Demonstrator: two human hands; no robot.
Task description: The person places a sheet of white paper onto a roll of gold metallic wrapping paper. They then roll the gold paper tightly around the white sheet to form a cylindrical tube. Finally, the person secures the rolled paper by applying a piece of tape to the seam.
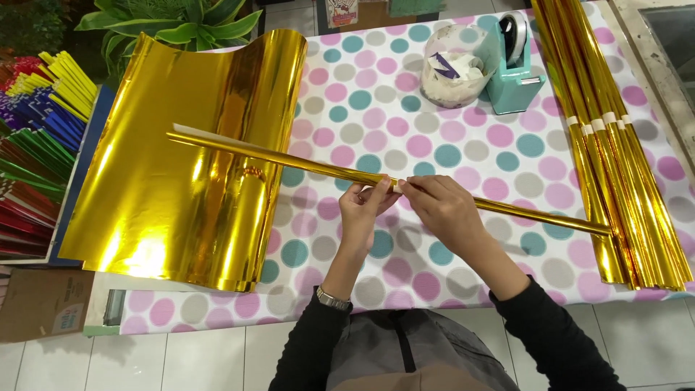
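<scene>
So there's one thin gold foil tube [289, 161] running from 10 to 4 o'clock across the polka-dot table [463, 156], and both hands pinch it mid-length: left hand [360, 210] at 6, right hand [443, 210] just beside it. One curled gold sheet [181, 159] at 9, one stack of finished tubes [615, 137] at 3, one teal tape dispenser [510, 65] at 1.

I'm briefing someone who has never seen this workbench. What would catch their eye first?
The big sheet of shiny gold foil curling on the left of the polka-dot tablecloth stands out most. Across the middle lies a long rolled gold tube, held at its centre by the left hand and right hand. A stack of finished gold tubes lines the right edge.
</scene>
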